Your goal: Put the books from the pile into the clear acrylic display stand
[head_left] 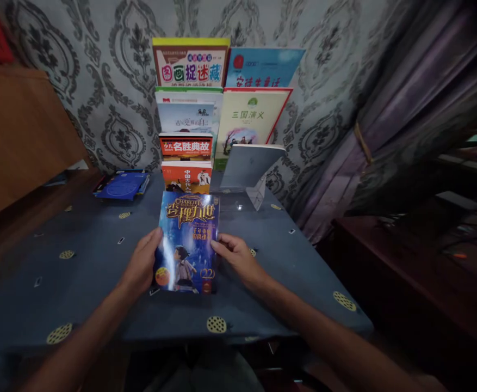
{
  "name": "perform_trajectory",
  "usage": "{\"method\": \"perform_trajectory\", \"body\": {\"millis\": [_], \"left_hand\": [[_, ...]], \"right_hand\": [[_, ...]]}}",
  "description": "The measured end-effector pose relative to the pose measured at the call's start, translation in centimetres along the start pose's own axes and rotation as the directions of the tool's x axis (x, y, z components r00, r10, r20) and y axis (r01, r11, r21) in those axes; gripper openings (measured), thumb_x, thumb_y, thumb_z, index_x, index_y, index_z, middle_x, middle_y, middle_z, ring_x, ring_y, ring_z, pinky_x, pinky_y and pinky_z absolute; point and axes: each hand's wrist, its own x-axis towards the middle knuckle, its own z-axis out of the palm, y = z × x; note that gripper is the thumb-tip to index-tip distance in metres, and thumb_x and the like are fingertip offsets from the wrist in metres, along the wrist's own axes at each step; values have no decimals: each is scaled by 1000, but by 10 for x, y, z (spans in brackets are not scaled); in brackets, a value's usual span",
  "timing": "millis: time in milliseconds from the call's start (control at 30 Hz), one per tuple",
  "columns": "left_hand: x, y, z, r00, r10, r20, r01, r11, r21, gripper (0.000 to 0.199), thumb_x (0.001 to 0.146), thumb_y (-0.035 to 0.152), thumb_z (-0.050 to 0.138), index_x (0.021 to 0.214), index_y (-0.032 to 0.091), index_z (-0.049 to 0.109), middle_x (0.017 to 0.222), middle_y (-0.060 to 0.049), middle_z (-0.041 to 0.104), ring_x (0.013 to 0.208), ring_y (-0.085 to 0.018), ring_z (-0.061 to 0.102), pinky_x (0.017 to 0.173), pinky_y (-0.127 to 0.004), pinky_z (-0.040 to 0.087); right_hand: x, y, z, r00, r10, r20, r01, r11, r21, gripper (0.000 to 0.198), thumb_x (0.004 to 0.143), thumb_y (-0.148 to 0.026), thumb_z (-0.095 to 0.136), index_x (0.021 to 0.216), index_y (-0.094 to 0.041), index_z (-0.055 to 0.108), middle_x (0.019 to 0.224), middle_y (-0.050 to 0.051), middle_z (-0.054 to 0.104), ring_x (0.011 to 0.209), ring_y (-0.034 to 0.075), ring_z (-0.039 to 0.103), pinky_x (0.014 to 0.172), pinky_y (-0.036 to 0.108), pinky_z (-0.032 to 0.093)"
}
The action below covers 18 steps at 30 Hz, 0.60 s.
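Observation:
A blue glossy book (187, 245) with gold lettering and a boy on its cover is held upright, slightly tilted, above the table. Its left edge is gripped by my left hand (140, 258), thumb at the cover's side. On the opposite edge, my right hand (236, 253) pinches the book with its thumb on the front cover. Just behind it, an orange-red book (187, 177) stands at the front of a tiered rack, its lower part hidden by the blue book. To its right a grey-blue book (249, 166) leans back on a clear stand section (256, 193).
More books stand in the rack, including a pale green one (252, 114) and a light blue one (266, 65). Several books (122, 184) lie stacked at the back left of the patterned tablecloth (87, 283). A brown wooden panel (22, 130) rises left; a purple curtain (356, 130) hangs right.

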Motion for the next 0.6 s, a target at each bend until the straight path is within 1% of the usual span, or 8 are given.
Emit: {"method": "perform_trajectory", "body": {"millis": [100,200,300,367,433,467,533,600], "left_hand": [[6,-18,-2,981,-168,98,163,985,52,59,56,66,79,85,18,64,68,-3,72,65,-22,70,60,-31,57],[12,-25,-13,940,-252,230,174,934,311,54,60,68,73,80,19,58,60,1,66,53,-18,66,51,-29,54],[18,-22,-26,938,-209,277,-13,775,631,44,76,65,58,73,22,51,54,3,59,43,-16,59,42,-26,45],[21,-18,-31,941,-90,326,-213,593,777,39,88,57,45,71,22,51,57,1,60,46,-17,60,47,-28,46],[21,-16,-29,922,54,383,-374,378,847,36,95,46,38,76,22,56,66,-2,65,58,-20,65,60,-32,50],[21,-17,-26,903,120,413,-430,284,857,34,97,42,37,81,21,59,73,-4,69,68,-22,68,67,-35,52],[20,-22,-15,844,231,484,-523,153,839,30,99,36,38,95,20,63,92,-8,73,89,-26,70,81,-39,53],[21,-33,1,749,307,587,-632,64,772,30,101,32,38,113,17,62,115,-12,72,111,-27,67,95,-43,52]], "right_hand": [[3,8,-13,990,139,-31,-138,990,13,50,71,-65,79,76,-17,65,67,-2,62,58,10,54,56,22,44],[4,17,-23,971,239,-33,-240,970,-40,53,66,-67,79,70,-19,58,58,-5,56,50,9,51,48,20,41],[5,20,-30,954,300,-1,-295,939,-176,52,66,-67,77,69,-20,55,54,-7,54,45,9,50,43,21,41],[7,17,-36,938,346,19,-323,893,-313,47,73,-63,73,68,-21,53,52,-6,56,43,11,52,42,22,41],[8,13,-42,941,338,-3,-295,818,-493,40,82,-55,66,67,-21,51,51,-4,58,41,11,53,43,22,40],[8,10,-44,955,294,-30,-253,762,-596,37,86,-50,63,65,-22,51,51,-3,58,42,12,54,46,23,40],[8,5,-46,987,136,-86,-152,612,-776,34,91,-42,58,64,-21,54,53,-1,61,49,14,57,53,25,42],[9,3,-44,994,-43,-99,-65,497,-865,27,94,-36,53,72,-21,61,64,2,67,61,18,63,62,29,46]]}}
